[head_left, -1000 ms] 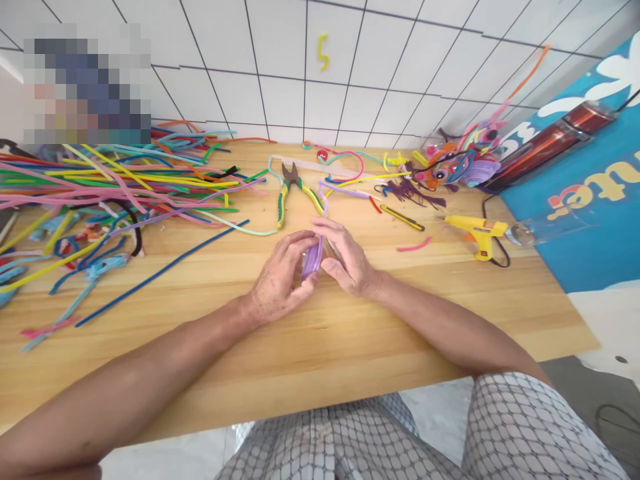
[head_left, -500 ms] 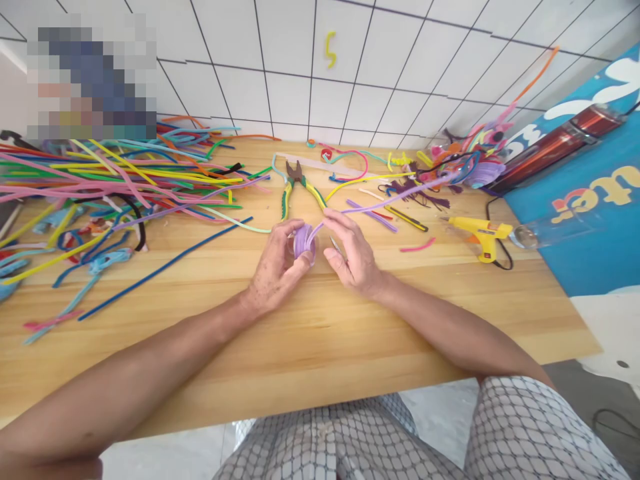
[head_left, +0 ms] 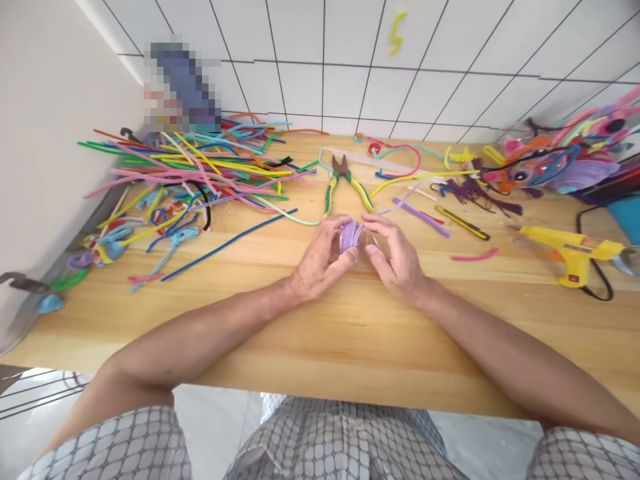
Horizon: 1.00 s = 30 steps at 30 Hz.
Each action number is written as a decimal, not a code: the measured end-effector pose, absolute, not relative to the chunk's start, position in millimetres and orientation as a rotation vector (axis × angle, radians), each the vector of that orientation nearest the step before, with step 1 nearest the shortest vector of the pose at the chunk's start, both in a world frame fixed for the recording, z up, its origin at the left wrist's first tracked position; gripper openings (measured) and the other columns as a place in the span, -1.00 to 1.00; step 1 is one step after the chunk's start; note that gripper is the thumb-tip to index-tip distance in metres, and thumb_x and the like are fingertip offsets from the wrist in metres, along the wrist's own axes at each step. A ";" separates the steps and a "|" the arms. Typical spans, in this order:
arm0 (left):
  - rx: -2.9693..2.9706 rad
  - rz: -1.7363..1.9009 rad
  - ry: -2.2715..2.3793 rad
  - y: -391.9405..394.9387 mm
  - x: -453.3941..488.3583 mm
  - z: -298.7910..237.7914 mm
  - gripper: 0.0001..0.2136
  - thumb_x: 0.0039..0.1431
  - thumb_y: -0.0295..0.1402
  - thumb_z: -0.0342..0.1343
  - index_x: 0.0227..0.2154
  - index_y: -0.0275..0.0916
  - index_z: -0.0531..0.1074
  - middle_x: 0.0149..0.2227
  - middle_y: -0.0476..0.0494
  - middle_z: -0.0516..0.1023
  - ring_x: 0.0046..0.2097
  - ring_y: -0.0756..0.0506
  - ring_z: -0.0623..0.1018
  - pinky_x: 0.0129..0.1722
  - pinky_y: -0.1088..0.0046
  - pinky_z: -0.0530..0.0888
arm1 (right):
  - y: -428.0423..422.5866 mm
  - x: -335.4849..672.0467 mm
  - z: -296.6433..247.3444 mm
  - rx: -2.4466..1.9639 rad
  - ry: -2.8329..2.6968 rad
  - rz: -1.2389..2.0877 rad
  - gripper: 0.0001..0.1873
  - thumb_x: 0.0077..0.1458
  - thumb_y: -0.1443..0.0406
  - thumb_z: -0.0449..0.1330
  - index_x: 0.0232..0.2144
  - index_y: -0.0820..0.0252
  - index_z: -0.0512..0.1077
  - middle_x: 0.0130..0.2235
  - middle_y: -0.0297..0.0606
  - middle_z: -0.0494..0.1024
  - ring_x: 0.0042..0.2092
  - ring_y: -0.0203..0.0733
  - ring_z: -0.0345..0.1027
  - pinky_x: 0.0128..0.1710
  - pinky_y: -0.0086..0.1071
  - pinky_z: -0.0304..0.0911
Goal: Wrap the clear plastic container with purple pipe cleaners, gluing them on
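Note:
My left hand (head_left: 320, 260) is closed around a small coil of purple pipe cleaner (head_left: 350, 235), thumb and fingers pinching it just above the wooden table (head_left: 350, 340). My right hand (head_left: 397, 257) pinches the same coil from the right side, its fingers curled. A loose purple tail of the pipe cleaner (head_left: 400, 202) runs up and right from the coil. Part of the coil is hidden behind my fingers.
A big pile of coloured pipe cleaners (head_left: 200, 173) covers the left of the table. Pliers with yellow-green handles (head_left: 343, 180) lie just beyond my hands. A yellow glue gun (head_left: 570, 250), a yellow utility knife (head_left: 463, 223) and a pipe-cleaner figure (head_left: 555, 167) are at the right.
The view has swung left and my hands sit a little further right in it. The long purple tail that reached far right has shortened as more of it is wound on the coil.

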<state>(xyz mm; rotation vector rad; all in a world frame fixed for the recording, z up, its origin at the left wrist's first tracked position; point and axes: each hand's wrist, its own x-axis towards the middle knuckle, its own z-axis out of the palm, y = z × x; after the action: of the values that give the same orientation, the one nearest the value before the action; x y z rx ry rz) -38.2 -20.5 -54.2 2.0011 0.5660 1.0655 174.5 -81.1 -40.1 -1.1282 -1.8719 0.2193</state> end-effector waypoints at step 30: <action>2.050 1.026 0.565 -20.4 -41.9 -51.7 -0.48 0.51 -0.25 0.14 0.42 -0.07 0.18 0.39 -0.34 0.33 0.47 -0.28 0.37 0.50 -0.07 0.35 | -80.4 170.2 -37.4 -1.091 -1.989 0.199 -0.38 0.44 0.25 0.19 0.46 0.05 0.20 0.42 0.08 0.44 0.44 0.13 0.37 0.41 0.15 0.39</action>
<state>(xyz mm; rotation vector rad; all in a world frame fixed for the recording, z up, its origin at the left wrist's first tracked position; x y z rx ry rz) -41.9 -20.4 -51.7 2.0502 0.5653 1.0263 170.2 -80.4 -37.4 -1.0911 -1.9890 0.1991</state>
